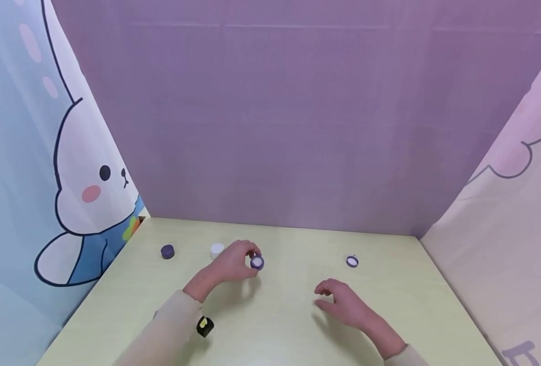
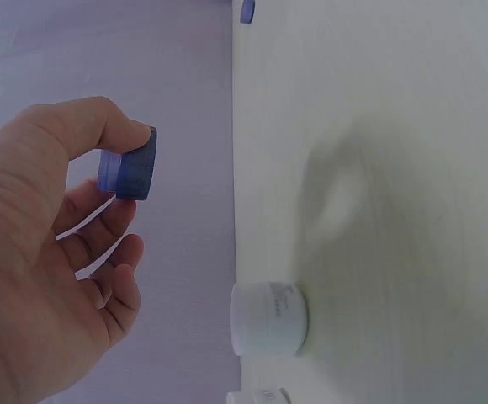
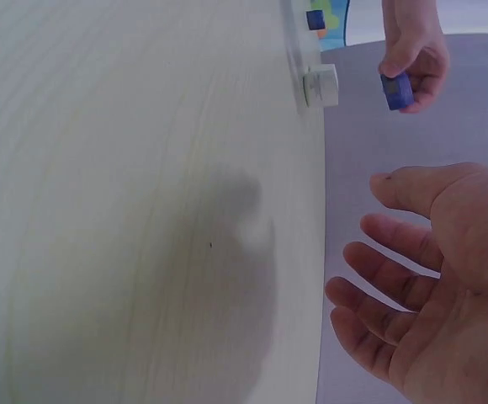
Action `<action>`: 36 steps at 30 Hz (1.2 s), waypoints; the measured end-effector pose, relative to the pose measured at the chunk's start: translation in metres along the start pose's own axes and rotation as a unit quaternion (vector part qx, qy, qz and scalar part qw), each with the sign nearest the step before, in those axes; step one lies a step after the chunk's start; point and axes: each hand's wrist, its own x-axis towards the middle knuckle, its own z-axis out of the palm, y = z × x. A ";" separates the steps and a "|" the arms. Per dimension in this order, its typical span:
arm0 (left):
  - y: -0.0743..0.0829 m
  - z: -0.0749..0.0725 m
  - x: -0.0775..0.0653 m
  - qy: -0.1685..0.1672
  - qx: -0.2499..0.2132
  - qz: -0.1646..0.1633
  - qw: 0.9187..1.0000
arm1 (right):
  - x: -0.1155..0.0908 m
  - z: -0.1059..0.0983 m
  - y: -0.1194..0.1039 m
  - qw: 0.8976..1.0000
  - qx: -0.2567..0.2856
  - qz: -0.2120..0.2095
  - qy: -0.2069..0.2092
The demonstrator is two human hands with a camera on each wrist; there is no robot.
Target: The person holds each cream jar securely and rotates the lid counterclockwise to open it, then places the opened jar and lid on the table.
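My left hand (image 1: 235, 262) pinches a small purple jar (image 1: 257, 262) above the table, thumb on one side and fingers on the other. Its round top looks pale in the head view; a lighter, narrower neck rises from the darker body (image 2: 139, 172) in the left wrist view. Off to the right and lower, my right hand (image 1: 343, 305) hovers with loosely bent fingers and holds nothing. A round purple lid (image 1: 352, 261) with a pale inside lies beyond it on the table. A white jar (image 1: 217, 250) stands behind my left hand, partly hidden by it.
At the table's (image 1: 288, 330) far left sits another small purple round container (image 1: 167, 251). A second white piece (image 2: 257, 397) is cut off at the left wrist view's edge. A purple cloth (image 1: 279, 127) closes the back, with printed curtains (image 1: 14, 203) at both sides.
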 end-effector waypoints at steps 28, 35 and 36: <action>-0.038 0.017 0.062 -0.090 0.020 -0.062 0.994 | -0.001 0.000 -0.004 0.999 -0.010 0.005 -0.032; -0.045 0.022 0.069 -0.088 0.033 -0.078 0.993 | -0.002 -0.002 -0.004 0.999 -0.010 0.007 -0.033; -0.046 0.023 0.070 -0.088 0.032 -0.079 0.992 | -0.002 -0.003 -0.004 0.999 -0.009 0.008 -0.035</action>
